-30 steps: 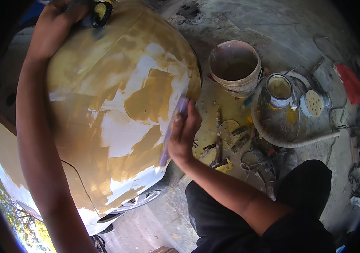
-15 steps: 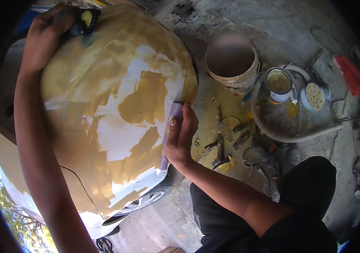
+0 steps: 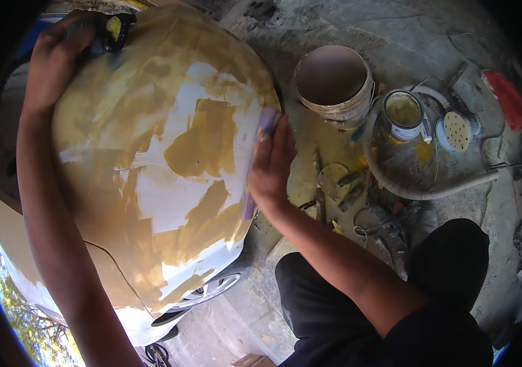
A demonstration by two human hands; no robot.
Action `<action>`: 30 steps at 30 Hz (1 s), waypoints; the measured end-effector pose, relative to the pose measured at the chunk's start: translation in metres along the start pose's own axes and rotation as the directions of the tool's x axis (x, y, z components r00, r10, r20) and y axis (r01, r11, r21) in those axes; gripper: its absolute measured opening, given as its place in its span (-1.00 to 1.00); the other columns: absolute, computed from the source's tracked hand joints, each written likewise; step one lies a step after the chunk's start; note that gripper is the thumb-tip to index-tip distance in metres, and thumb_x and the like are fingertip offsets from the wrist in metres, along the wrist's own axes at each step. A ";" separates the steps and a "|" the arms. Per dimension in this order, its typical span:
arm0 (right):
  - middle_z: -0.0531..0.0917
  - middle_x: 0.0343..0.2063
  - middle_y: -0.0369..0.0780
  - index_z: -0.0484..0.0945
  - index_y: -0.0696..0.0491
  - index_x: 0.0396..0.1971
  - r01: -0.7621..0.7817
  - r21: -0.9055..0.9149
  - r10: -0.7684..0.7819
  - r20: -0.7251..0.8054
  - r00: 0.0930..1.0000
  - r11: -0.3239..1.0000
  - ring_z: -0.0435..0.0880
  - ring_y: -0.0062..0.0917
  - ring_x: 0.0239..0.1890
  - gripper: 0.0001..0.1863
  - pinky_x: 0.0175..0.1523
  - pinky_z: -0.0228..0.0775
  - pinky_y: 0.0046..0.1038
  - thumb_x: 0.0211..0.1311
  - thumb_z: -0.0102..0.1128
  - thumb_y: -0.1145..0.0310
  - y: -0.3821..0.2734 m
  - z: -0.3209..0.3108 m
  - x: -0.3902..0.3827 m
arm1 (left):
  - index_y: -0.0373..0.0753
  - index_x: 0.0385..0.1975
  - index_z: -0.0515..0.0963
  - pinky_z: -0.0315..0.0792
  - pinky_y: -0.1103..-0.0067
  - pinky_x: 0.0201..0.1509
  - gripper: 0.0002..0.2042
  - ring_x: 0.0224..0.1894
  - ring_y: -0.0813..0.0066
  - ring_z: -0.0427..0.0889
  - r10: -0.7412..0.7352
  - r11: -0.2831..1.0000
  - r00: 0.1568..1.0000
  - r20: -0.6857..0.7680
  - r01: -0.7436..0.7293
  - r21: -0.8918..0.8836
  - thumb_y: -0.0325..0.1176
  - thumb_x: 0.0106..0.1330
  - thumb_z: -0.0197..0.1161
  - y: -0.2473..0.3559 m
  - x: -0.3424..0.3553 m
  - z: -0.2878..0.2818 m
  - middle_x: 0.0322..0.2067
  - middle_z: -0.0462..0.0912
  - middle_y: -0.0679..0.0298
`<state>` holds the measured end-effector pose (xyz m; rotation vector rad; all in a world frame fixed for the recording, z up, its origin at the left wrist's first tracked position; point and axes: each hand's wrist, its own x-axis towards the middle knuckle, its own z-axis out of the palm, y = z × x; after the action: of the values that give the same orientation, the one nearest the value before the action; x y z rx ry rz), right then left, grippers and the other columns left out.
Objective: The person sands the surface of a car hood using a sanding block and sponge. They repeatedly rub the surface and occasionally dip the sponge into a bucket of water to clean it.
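Sanding block (image 3: 260, 160): a long, narrow purple block, held on edge against the right-hand flank of the car body panel (image 3: 151, 159). The right hand (image 3: 271, 166) lies flat over the block with fingers extended and together, pressing it onto the panel; the block's upper end shows above the fingertips and its lower end below the heel of the palm.

The panel is a white, rounded car body section that fills the left half of the view. Large patches of tan body filler (image 3: 203, 137) cover much of it (bare white paint shows between the patches, mainly in the centre). A wheel (image 3: 206, 287) is visible beneath the panel's lower edge.

The left hand (image 3: 56, 58) rests at the top left of the panel, closed around a small dark object with a yellow patch (image 3: 113, 29); what that object is cannot be determined.

On the concrete ground (image 3: 395, 37) to the right of the panel:
- a filler-stained bucket (image 3: 334, 82), upright, just beside the panel's upper right edge;
- an open tin (image 3: 403, 115) with yellowish contents, to the right of the bucket;
- a round perforated sanding disc (image 3: 456, 131), just beside the tin;
- a pale hose (image 3: 420, 192) curving around the tin;
- a red object (image 3: 505, 98) further right, near the rim of the view.

The person's legs in dark trousers (image 3: 383, 306) occupy the lower right.
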<state>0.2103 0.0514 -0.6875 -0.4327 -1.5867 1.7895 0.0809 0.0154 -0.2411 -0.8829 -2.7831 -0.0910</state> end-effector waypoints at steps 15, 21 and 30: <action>0.36 0.56 0.29 0.20 0.38 0.66 -0.095 0.019 0.093 0.069 0.993 0.995 0.38 0.27 0.48 -0.31 0.61 0.14 0.12 0.83 0.09 0.23 0.000 -0.001 0.008 | -0.30 0.09 0.79 0.52 0.61 0.11 -0.68 -0.09 0.63 0.64 -0.059 0.997 0.998 0.005 0.059 -0.042 -0.34 0.49 0.24 0.005 -0.002 0.003 -0.12 0.80 0.38; 0.34 0.57 0.30 0.12 0.33 0.73 0.157 0.091 -0.162 0.049 0.986 0.983 0.37 0.26 0.51 -0.25 0.64 0.13 0.12 0.80 0.13 0.28 -0.006 -0.004 -0.029 | -0.34 0.15 0.79 0.55 0.59 0.12 -0.64 -0.09 0.60 0.69 -0.023 0.997 1.000 0.002 0.023 -0.069 -0.30 0.49 0.28 0.005 0.000 0.002 -0.11 0.84 0.33; 0.30 0.62 0.26 0.13 0.27 0.76 0.203 0.089 -0.206 0.027 0.978 0.975 0.34 0.18 0.53 -0.26 0.63 0.15 0.08 0.78 0.15 0.34 -0.010 -0.003 -0.018 | -0.30 0.11 0.79 0.49 0.61 0.14 -0.68 -0.08 0.63 0.61 -0.021 0.999 1.000 -0.008 0.021 -0.029 -0.37 0.51 0.21 0.004 -0.001 0.004 -0.13 0.79 0.40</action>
<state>0.2278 0.0416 -0.6821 -0.1905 -1.5134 1.7080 0.0839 0.0187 -0.2451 -0.8581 -2.7907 -0.1380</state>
